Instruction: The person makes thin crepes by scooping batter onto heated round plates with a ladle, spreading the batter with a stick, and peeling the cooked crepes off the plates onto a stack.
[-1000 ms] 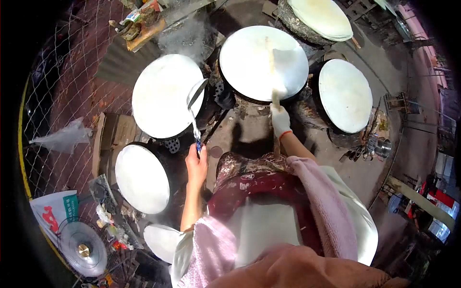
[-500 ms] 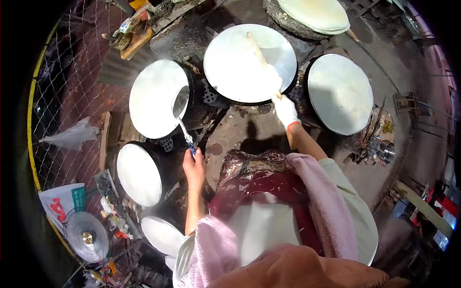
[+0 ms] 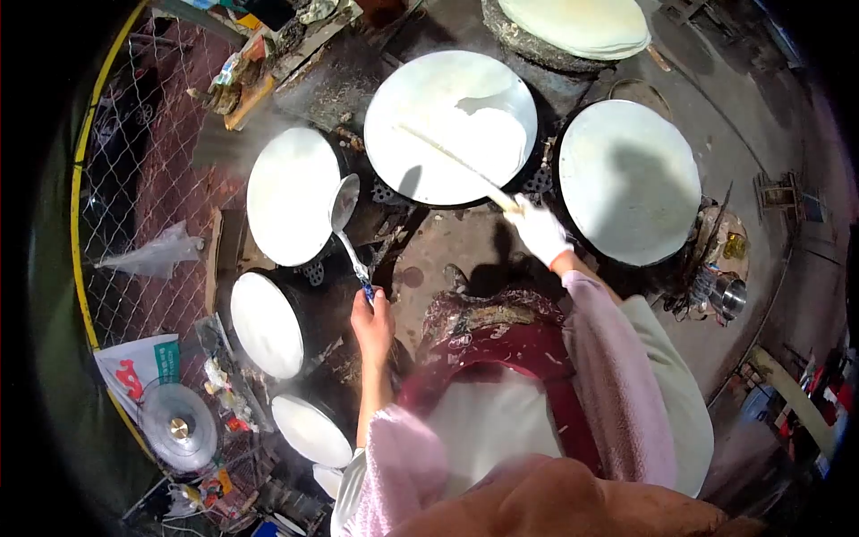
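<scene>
My bare left hand (image 3: 374,327) is closed around the blue handle of a metal ladle (image 3: 345,204). The ladle's bowl hangs by the right edge of the left round griddle (image 3: 288,192), whose top is covered in white. In a white glove, my right hand (image 3: 540,231) grips a long, thin wooden spreading stick (image 3: 452,162). The stick lies slantwise across white batter (image 3: 420,98) on the middle griddle (image 3: 479,105). A greyish gap shows in the batter near that griddle's upper right.
A white-topped griddle (image 3: 617,134) stands at the right; smaller ones (image 3: 267,324) line the lower left. Stacked thin round sheets (image 3: 577,25) lie at the top. A wire fence (image 3: 148,179) and a fan (image 3: 179,428) are on the left, a metal pot (image 3: 729,295) on the right.
The stick has swung to a flatter slant across the middle griddle, and my right hand has moved slightly down. The ladle has shifted away from over the left griddle to its edge.
</scene>
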Demonstrator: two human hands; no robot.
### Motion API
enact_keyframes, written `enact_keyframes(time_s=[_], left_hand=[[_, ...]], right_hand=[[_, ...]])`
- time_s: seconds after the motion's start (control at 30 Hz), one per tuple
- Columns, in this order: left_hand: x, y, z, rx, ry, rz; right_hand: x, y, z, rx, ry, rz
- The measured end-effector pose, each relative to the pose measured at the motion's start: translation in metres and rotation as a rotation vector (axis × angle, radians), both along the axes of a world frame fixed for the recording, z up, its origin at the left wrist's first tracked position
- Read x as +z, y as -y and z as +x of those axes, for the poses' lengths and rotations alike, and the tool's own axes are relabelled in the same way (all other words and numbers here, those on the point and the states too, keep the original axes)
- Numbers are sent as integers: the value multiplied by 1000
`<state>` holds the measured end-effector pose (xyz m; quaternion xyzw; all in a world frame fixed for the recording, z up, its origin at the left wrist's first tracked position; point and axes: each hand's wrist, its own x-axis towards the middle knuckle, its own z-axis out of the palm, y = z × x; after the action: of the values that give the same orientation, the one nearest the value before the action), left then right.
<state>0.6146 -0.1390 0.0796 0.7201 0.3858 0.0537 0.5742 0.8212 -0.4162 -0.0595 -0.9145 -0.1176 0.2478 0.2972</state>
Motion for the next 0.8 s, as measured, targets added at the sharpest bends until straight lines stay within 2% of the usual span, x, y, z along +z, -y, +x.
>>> enact_keyframes(time_s=[0.07,0.13,0.27,0.33,0.43,0.5,0.57,0.6,0.67,0.73,0.77,0.8], left_hand=[[0,2,5,-6,-14,33],[2,2,10,-22,-38,68],[-8,-1,5,-76,-62,132],[-5,4,2,-21,-87,107],[-21,-5,-14,-67,-77,204],[-21,-5,-14,-46,-67,152],[-24,-5,-10,-57,-57,154],[-26,-6,-7,-71,-53,180],[-25,-7,6,-86,-38,188],[-17,-2,17,-86,-32,144],[-25,-6,17,-154,-5,222],[-23,-1,24,-159,1,197]], right_hand=[[-53,10,-9,-171,160,-66],[0,9,37,-228,-38,-182],[-15,-17,134,-272,172,-248],[-15,-29,184,-271,202,-248],[3,-50,230,-245,210,-331],[23,-64,205,-169,278,-175],[2,-60,167,-124,436,216],[-29,-55,142,-110,552,538],[-20,-33,76,-303,414,707],[-27,-8,38,-689,210,897],[-34,2,20,-757,-51,940],[-37,11,5,-814,-310,973]])
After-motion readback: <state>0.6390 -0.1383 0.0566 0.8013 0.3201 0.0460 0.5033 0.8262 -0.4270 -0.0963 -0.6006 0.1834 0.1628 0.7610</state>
